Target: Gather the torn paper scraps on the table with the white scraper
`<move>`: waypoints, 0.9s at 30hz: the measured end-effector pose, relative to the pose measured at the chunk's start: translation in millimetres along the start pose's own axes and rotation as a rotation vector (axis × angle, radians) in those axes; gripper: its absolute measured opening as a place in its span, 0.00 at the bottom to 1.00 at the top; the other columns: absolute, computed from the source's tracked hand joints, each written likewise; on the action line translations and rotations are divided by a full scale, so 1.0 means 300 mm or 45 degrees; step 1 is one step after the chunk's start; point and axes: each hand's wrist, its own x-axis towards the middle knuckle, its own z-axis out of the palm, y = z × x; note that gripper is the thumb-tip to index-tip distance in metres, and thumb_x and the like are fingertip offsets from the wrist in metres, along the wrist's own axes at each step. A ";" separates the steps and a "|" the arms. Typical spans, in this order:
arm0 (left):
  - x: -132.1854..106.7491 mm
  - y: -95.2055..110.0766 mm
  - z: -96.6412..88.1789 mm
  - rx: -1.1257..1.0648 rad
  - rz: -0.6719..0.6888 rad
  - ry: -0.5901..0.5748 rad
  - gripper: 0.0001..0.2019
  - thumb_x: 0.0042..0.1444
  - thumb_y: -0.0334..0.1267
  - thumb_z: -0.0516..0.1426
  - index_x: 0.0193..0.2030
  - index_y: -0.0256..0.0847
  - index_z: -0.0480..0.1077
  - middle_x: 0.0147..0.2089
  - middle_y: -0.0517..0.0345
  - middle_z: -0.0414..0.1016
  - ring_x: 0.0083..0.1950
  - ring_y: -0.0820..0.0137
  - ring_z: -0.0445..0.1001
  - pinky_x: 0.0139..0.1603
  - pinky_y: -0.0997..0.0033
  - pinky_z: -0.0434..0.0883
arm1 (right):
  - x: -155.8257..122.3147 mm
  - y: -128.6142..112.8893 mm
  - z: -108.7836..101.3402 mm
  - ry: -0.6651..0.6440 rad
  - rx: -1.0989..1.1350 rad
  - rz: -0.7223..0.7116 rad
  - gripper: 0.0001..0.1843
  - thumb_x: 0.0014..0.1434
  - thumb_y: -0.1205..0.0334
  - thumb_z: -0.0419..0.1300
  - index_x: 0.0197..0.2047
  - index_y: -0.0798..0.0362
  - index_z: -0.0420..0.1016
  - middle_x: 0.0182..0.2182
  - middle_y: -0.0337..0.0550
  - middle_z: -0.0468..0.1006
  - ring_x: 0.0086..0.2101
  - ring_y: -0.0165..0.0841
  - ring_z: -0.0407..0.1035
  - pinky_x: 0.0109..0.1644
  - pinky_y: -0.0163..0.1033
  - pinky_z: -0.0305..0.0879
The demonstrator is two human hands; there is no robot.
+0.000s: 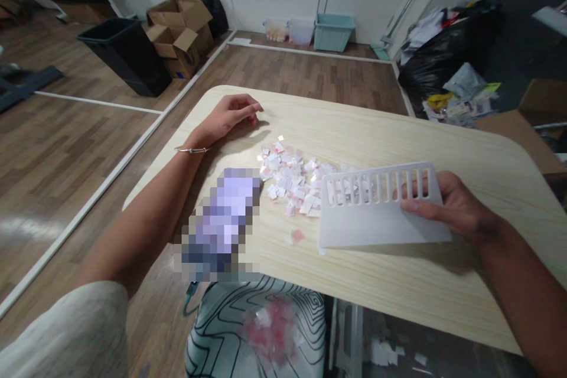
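Note:
My right hand (pixel 460 204) grips the right end of a white slotted plastic panel (pixel 381 221), with the thumb on its near face and fingers showing behind the slots. The panel is held tilted over the right side of a pile of small white and pink squares (pixel 292 174), hiding some of them. On the far left of the table rests my left hand (pixel 239 115), its fingers loosely curled in and thumb against them, with nothing visible in it. A blurred phone-like device (pixel 228 209) lies beside my left forearm. One pink square (pixel 297 236) sits apart from the pile.
The pale wooden table (pixel 482 159) has rounded corners. Below its near edge are a patterned cloth (pixel 212 331) with pink-and-white pieces on it and a clear bin (pixel 349 331). Beyond stand a black bin (pixel 128 59), cardboard boxes (pixel 177 29), a teal tub (pixel 334 32) and black bags (pixel 447 53).

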 end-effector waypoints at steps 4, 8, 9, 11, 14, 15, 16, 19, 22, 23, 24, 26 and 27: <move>0.009 -0.027 -0.004 -0.006 0.047 0.036 0.10 0.73 0.44 0.70 0.44 0.40 0.82 0.34 0.54 0.82 0.39 0.66 0.80 0.45 0.63 0.79 | -0.016 -0.037 -0.048 -0.037 -0.040 0.123 0.27 0.53 0.30 0.85 0.28 0.46 0.91 0.24 0.44 0.81 0.24 0.38 0.72 0.26 0.40 0.67; 0.010 -0.040 -0.007 -0.033 0.048 0.053 0.12 0.71 0.48 0.72 0.45 0.41 0.82 0.35 0.52 0.81 0.41 0.61 0.84 0.44 0.61 0.82 | -0.015 -0.048 -0.067 -0.035 0.095 0.156 0.30 0.48 0.27 0.87 0.26 0.47 0.91 0.20 0.43 0.78 0.19 0.36 0.69 0.21 0.40 0.63; 0.008 -0.038 -0.007 -0.038 0.041 0.052 0.12 0.71 0.48 0.72 0.45 0.42 0.82 0.35 0.52 0.81 0.42 0.61 0.85 0.44 0.61 0.82 | -0.012 -0.043 -0.066 -0.022 0.126 0.155 0.31 0.47 0.27 0.87 0.26 0.47 0.91 0.20 0.43 0.78 0.19 0.36 0.68 0.20 0.40 0.62; 0.005 -0.030 -0.005 -0.043 0.032 0.052 0.13 0.70 0.49 0.73 0.45 0.42 0.82 0.35 0.52 0.80 0.44 0.59 0.86 0.44 0.61 0.82 | -0.007 -0.027 -0.063 -0.013 0.154 0.176 0.31 0.47 0.27 0.87 0.27 0.47 0.91 0.20 0.44 0.78 0.19 0.36 0.68 0.20 0.40 0.61; 0.003 -0.019 -0.002 -0.045 0.034 0.057 0.15 0.70 0.50 0.75 0.44 0.42 0.81 0.35 0.52 0.80 0.45 0.58 0.86 0.44 0.61 0.81 | -0.002 0.003 -0.063 -0.016 0.142 0.215 0.29 0.47 0.30 0.88 0.28 0.47 0.92 0.22 0.44 0.81 0.20 0.37 0.70 0.21 0.40 0.62; 0.003 -0.016 -0.001 -0.042 0.030 0.060 0.15 0.70 0.50 0.75 0.44 0.42 0.81 0.35 0.53 0.80 0.44 0.59 0.85 0.44 0.61 0.81 | -0.001 0.011 -0.065 -0.039 0.135 0.213 0.29 0.47 0.30 0.88 0.28 0.47 0.92 0.23 0.44 0.81 0.20 0.37 0.70 0.21 0.39 0.63; 0.002 -0.014 -0.002 -0.036 0.024 0.060 0.15 0.71 0.50 0.74 0.44 0.41 0.81 0.35 0.53 0.80 0.43 0.60 0.84 0.45 0.61 0.79 | 0.000 0.018 -0.068 -0.070 0.130 0.207 0.29 0.48 0.30 0.87 0.28 0.47 0.91 0.23 0.43 0.81 0.20 0.37 0.70 0.21 0.39 0.63; 0.000 -0.012 -0.006 -0.009 0.014 0.026 0.12 0.74 0.46 0.71 0.45 0.40 0.82 0.36 0.53 0.81 0.40 0.66 0.78 0.47 0.61 0.77 | 0.002 0.028 -0.087 -0.220 0.143 0.194 0.29 0.54 0.31 0.86 0.27 0.48 0.88 0.21 0.42 0.79 0.20 0.34 0.70 0.22 0.37 0.62; -0.004 -0.010 -0.012 0.017 0.044 -0.006 0.10 0.75 0.45 0.70 0.45 0.41 0.83 0.37 0.53 0.82 0.40 0.67 0.75 0.49 0.61 0.76 | -0.003 0.034 -0.119 -0.420 0.149 0.270 0.31 0.56 0.30 0.84 0.26 0.48 0.87 0.21 0.41 0.78 0.19 0.34 0.70 0.21 0.36 0.63; -0.006 -0.010 -0.013 0.028 0.056 -0.008 0.11 0.74 0.46 0.70 0.45 0.42 0.83 0.37 0.53 0.82 0.40 0.66 0.75 0.50 0.60 0.75 | -0.005 0.037 -0.129 -0.482 0.145 0.298 0.31 0.56 0.29 0.84 0.26 0.48 0.87 0.21 0.42 0.79 0.19 0.35 0.71 0.21 0.37 0.63; -0.007 -0.009 -0.014 0.040 0.066 -0.008 0.11 0.74 0.48 0.71 0.44 0.43 0.83 0.37 0.53 0.83 0.41 0.65 0.75 0.49 0.60 0.75 | -0.009 0.040 -0.136 -0.521 0.144 0.314 0.32 0.56 0.28 0.84 0.26 0.48 0.87 0.21 0.42 0.79 0.19 0.34 0.71 0.21 0.37 0.64; -0.009 -0.008 -0.014 0.056 0.079 -0.008 0.13 0.72 0.51 0.72 0.44 0.43 0.83 0.37 0.53 0.83 0.41 0.65 0.75 0.49 0.59 0.75 | -0.016 0.044 -0.140 -0.463 0.143 0.309 0.34 0.53 0.27 0.84 0.23 0.48 0.85 0.19 0.42 0.77 0.18 0.33 0.69 0.20 0.37 0.63; -0.010 -0.008 -0.014 0.062 0.084 -0.004 0.14 0.71 0.52 0.72 0.44 0.43 0.83 0.37 0.53 0.83 0.41 0.65 0.75 0.49 0.59 0.75 | -0.018 0.044 -0.137 -0.310 0.135 0.285 0.35 0.48 0.25 0.86 0.22 0.48 0.84 0.18 0.41 0.76 0.17 0.33 0.68 0.19 0.37 0.62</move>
